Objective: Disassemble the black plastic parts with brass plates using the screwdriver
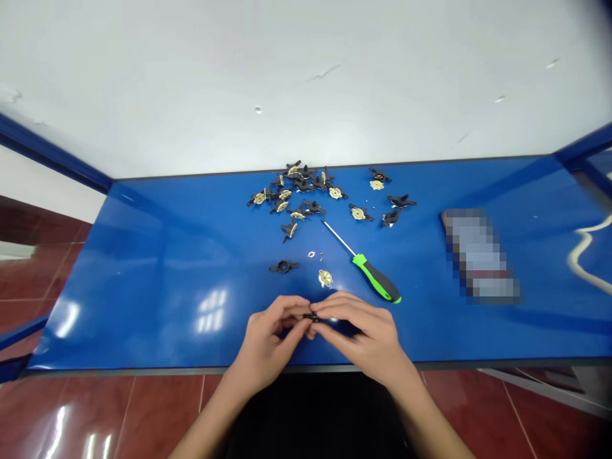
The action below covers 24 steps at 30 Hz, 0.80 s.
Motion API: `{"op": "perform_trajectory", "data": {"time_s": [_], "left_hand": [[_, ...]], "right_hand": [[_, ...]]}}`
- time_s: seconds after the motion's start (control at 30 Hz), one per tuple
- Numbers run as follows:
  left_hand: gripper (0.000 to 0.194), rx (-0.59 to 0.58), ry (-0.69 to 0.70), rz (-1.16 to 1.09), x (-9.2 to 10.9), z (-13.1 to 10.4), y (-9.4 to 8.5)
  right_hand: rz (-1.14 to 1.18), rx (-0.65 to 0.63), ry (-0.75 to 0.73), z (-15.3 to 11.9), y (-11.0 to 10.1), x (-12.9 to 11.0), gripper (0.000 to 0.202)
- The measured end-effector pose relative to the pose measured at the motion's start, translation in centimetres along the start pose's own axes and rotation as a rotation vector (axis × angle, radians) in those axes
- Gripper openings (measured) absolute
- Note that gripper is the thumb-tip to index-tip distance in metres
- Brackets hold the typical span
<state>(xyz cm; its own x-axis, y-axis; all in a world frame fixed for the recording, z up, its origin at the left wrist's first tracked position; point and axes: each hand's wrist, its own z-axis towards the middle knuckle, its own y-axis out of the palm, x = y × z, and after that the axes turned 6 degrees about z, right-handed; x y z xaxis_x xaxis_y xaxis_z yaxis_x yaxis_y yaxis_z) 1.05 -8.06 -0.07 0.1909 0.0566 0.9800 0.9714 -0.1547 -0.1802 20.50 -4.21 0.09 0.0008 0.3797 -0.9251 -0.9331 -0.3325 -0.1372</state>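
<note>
Apparently, a small black piece [312, 317] was being worked between two hands.
The left hand [270, 336] and the right hand [367, 333] both pinched it in their fingertips, above the near side of the blue table [167, 255]. The step in hand seemed to be close handling of that one part, and the next move, as I judged it, called for a light, steady pinch from both sides. The piece looked dark and narrow, its shape mostly hidden by fingers. From it, a metal disc [325, 278] lay at one o'clock, a black ring [278, 268] at eleven, and a screwdriver [371, 274] at two.
</note>
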Motion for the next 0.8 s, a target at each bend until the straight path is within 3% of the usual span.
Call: {"op": "perform_trajectory", "data": {"time_s": [0.17, 0.4, 0.57, 0.7, 0.8], "left_hand": [[0.013, 0.013, -0.091, -0.102, 0.2, 0.1, -0.1], [0.013, 0.028, -0.032, -0.047, 0.3, 0.5, 0.0], [0.013, -0.001, -0.043, -0.106, 0.5, 0.5, 0.0], [0.018, -0.033, 0.064, 0.187, 1.2, 1.1, -1.7], [0.022, 0.168, 0.214, 0.543, 1.3, 2.4, -4.0]], "right_hand": [[-0.018, -0.029, -0.008, 0.4, -0.5, -0.1, 0.029], [-0.008, -0.018, 0.011, 0.4, -0.4, -0.3, 0.033], [-0.08, -0.006, -0.085, 0.5, -0.1, -0.3, 0.041], [-0.114, 0.033, -0.08, 0.7, 0.1, -0.5, 0.039], [-0.173, 0.088, -0.052, 0.8, -0.2, -0.3, 0.038]]}}
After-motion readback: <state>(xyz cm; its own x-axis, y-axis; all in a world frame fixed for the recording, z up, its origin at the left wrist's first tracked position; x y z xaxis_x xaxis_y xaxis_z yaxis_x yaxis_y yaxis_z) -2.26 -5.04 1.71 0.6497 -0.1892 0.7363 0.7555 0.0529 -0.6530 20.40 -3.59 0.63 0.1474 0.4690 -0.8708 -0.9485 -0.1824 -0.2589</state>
